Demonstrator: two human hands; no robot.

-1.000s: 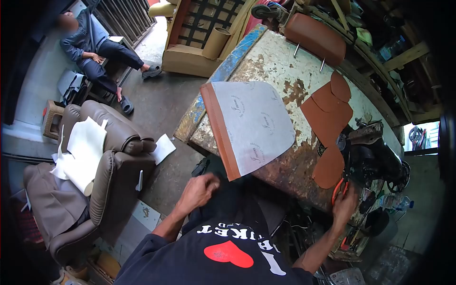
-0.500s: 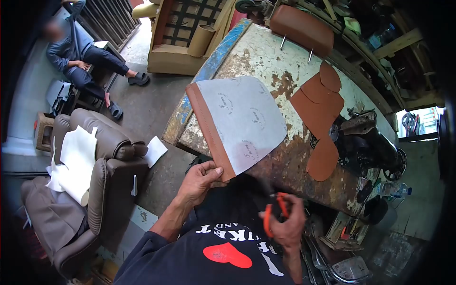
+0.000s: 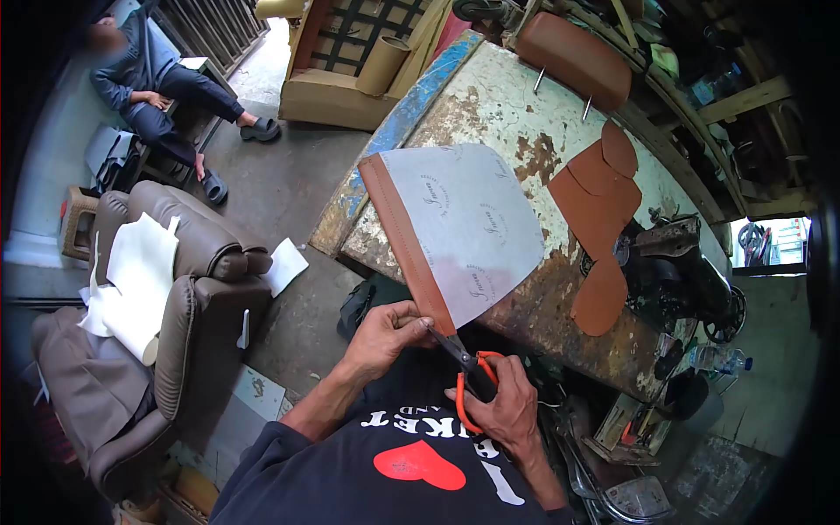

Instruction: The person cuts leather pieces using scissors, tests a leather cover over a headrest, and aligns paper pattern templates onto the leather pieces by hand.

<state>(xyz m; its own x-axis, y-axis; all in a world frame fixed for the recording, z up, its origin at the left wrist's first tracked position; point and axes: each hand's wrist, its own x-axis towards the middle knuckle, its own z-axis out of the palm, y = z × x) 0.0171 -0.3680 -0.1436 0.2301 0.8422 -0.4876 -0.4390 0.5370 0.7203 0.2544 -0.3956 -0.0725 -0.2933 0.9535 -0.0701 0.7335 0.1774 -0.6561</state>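
Observation:
A light grey printed piece with a brown stitched band along its left side lies on the worn table, its near corner over the edge. My left hand pinches the band near that corner. In my right hand are orange-handled scissors, their dark blades at the corner beside my left fingertips. Brown leather pieces lie farther right on the table, a rounded one nearest me.
A black sewing machine stands at the table's right, a brown headrest at its far edge. At left is a brown recliner with white sheets. A person sits at the upper left. A plastic bottle is at right.
My left hand has taken hold of the band's near corner. My right hand has brought the orange scissors from the table's right side leftward to that corner.

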